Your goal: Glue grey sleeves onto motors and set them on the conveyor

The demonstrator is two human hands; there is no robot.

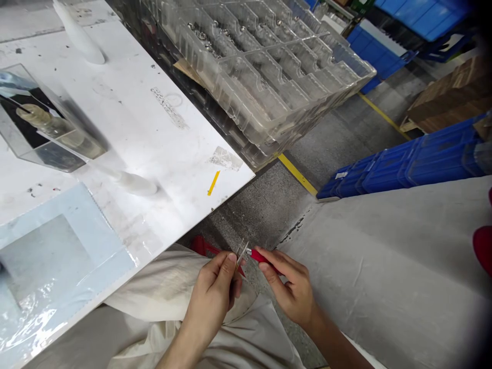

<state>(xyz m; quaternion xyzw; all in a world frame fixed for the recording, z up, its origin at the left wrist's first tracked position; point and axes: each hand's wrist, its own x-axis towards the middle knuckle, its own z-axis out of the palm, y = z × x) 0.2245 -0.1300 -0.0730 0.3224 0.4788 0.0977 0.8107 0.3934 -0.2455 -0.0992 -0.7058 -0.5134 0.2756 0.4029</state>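
Grey floor (265, 207) shows between our white table (180, 159) and a grey surface (384, 266), with clear trays (277, 123) stacked at the table's far corner and blue crates (418, 161) beyond. Our left hand (215, 279) pinches a small thin part (242, 253) between thumb and fingers, off the table's near edge and above our lap (177, 292). Our right hand (288, 284) grips a red tool (262, 258), its metal tip just beside the part; whether they touch, we cannot tell. We judge the pinch to be the weak point: too hard a push from the tool could twist the part loose, and with no tabletop beneath, it could drop to the floor. Should the tip skid, it could catch our left thumb, which sits close by
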